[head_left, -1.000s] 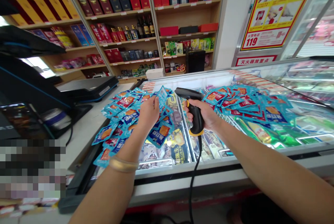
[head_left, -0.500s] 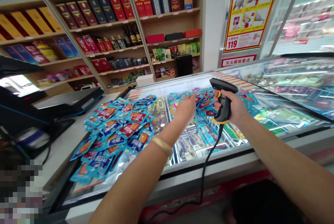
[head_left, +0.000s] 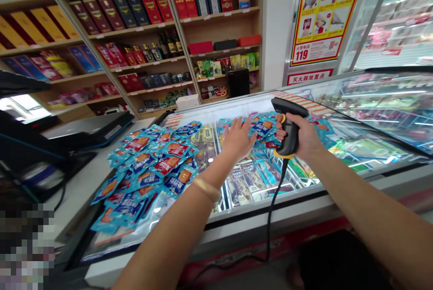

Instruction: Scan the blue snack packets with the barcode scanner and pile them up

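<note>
My left hand [head_left: 238, 140] is spread wide, palm down, fingers apart, with nothing visible in its grasp. Its fingers overlap the left edge of the right pile [head_left: 265, 128], blue packets with red or dark-blue labels; whether the fingertips touch them I can't tell. Taking that hand as the clock's centre, most of this pile sits between two and three o'clock, and part of it shows past my other hand.

My right hand [head_left: 307, 140], at three o'clock, is curled firmly round the grip of the scanner [head_left: 290, 136]. I hold it upright, its black head tipped toward ten o'clock, just beside the packets. The cord [head_left: 269, 218] drops from the grip's base toward five o'clock, over the front edge of the freezer [head_left: 237, 231].

The left pile [head_left: 149, 160], larger and of the same packets, spreads over the glass between eight and nine o'clock, well apart from my fingers. At six o'clock, wrapped goods [head_left: 250, 178] show through the glass. My bangle [head_left: 206, 188] circles my left forearm at seven. Shelves [head_left: 216, 28] of boxes and bottles stand toward eleven, and a poster [head_left: 321, 15] at one.
</note>
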Tool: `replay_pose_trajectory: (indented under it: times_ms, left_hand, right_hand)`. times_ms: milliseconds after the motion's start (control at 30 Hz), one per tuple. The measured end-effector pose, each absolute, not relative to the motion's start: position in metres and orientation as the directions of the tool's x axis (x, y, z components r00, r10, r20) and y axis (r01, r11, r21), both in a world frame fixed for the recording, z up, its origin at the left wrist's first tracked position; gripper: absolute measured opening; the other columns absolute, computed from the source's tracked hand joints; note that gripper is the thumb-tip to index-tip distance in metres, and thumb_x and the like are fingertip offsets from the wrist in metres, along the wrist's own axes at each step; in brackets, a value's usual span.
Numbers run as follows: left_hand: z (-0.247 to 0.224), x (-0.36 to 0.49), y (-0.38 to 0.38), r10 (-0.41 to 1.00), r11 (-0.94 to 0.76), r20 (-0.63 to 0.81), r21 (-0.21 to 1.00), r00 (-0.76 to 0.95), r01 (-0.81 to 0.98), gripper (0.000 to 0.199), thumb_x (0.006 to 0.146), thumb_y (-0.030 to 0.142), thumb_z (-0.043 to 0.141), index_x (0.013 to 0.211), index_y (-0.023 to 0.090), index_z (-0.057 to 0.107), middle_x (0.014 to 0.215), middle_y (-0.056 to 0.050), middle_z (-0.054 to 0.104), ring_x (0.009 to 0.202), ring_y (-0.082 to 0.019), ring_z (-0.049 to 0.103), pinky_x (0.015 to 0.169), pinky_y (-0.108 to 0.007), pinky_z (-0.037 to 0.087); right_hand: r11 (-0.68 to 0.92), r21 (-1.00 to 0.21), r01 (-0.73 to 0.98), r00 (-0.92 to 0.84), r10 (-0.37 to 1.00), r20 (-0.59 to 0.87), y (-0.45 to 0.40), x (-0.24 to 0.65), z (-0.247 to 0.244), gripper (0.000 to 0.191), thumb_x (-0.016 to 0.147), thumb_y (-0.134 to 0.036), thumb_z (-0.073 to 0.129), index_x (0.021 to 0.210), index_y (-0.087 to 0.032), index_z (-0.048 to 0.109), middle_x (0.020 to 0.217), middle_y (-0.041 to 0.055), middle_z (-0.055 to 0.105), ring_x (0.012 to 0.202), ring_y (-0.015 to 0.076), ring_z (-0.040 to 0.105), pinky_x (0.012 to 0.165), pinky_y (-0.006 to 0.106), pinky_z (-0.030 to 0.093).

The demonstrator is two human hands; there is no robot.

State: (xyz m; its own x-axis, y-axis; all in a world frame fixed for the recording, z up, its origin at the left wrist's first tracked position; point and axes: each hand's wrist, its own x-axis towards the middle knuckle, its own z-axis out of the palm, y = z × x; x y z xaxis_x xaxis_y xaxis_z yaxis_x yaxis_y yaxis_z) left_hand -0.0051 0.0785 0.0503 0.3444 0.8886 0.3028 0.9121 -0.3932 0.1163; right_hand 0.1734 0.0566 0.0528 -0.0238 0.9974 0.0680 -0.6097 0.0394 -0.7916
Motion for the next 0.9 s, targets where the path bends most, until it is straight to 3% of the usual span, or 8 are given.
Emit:
replay_pose_trajectory:
  times_ms: [133,200,333,567,667,767,900]
  left_hand:
    - [0.062,-0.069,0.072,0.916,-0.283,0.320,0.083,0.243,0.956,0.057,0.092,0.032,0.048,0.146,0.018,0.038,0.150,-0.017,0.039,0.140,-0.030,0.035,0.116,-0.052,0.024]
    - [0.068,-0.106,0.069,0.941,-0.220,0.281,0.090,0.187,0.971,0.058,0.086,0.017,0.050,0.143,0.020,0.043,0.148,-0.014,0.043,0.137,-0.029,0.040,0.114,-0.052,0.028]
    - [0.078,-0.172,0.064,0.970,-0.185,0.190,0.160,0.154,0.970,0.066,0.076,0.003,0.048,0.140,0.020,0.048,0.140,-0.011,0.054,0.128,-0.026,0.052,0.110,-0.041,0.037]
    - [0.073,-0.207,0.052,0.996,-0.089,0.018,0.064,0.088,0.994,0.074,0.071,0.006,0.052,0.141,0.029,0.046,0.138,-0.008,0.056,0.128,-0.030,0.052,0.114,-0.056,0.021]
    - [0.067,-0.201,0.052,0.997,-0.071,0.046,0.057,0.068,0.996,0.069,0.072,0.005,0.050,0.136,0.029,0.052,0.130,-0.008,0.062,0.120,-0.031,0.058,0.114,-0.058,0.020]
    - [0.064,-0.201,0.053,0.990,-0.070,0.128,0.050,0.064,0.996,0.051,0.080,0.008,0.044,0.123,0.025,0.065,0.119,-0.010,0.069,0.113,-0.030,0.063,0.114,-0.055,0.022]
    - [0.065,-0.205,0.055,0.940,-0.019,0.336,0.217,-0.056,0.976,0.033,0.087,0.019,0.041,0.102,0.017,0.070,0.099,-0.014,0.072,0.100,-0.031,0.066,0.099,-0.048,0.044]
  right_hand:
    - [-0.033,-0.792,-0.609,-0.141,0.988,0.067,0.063,0.128,0.061,0.020,0.072,-0.034,0.070,0.073,-0.019,0.056,0.063,-0.0009,0.052,0.047,0.0082,0.043,0.041,0.021,0.041]
    - [-0.062,-0.798,-0.599,-0.199,0.977,0.073,0.067,0.101,0.065,0.021,0.073,-0.034,0.069,0.073,-0.019,0.055,0.063,-0.0012,0.052,0.047,0.0081,0.043,0.042,0.021,0.041]
    - [-0.151,-0.802,-0.578,-0.334,0.941,0.063,0.072,0.052,0.071,0.023,0.074,-0.035,0.069,0.074,-0.018,0.054,0.062,-0.0021,0.051,0.046,0.0072,0.044,0.043,0.020,0.040]
    - [-0.258,-0.792,-0.554,-0.452,0.892,0.025,0.076,0.019,0.053,0.022,0.074,-0.036,0.068,0.078,-0.018,0.056,0.064,-0.0027,0.052,0.047,0.0070,0.044,0.043,0.020,0.040]
    - [-0.277,-0.789,-0.548,-0.451,0.893,0.000,0.075,0.023,0.047,0.022,0.073,-0.035,0.069,0.078,-0.018,0.056,0.064,-0.0028,0.051,0.047,0.0069,0.043,0.043,0.021,0.040]
    - [-0.261,-0.787,-0.559,-0.424,0.906,0.001,0.072,0.027,0.047,0.023,0.072,-0.035,0.070,0.077,-0.018,0.055,0.065,-0.0025,0.051,0.047,0.0066,0.042,0.044,0.020,0.040]
    - [-0.253,-0.798,-0.547,-0.399,0.917,-0.017,0.066,0.031,0.050,0.022,0.071,-0.034,0.069,0.075,-0.017,0.054,0.064,-0.0022,0.051,0.047,0.0063,0.042,0.043,0.019,0.039]
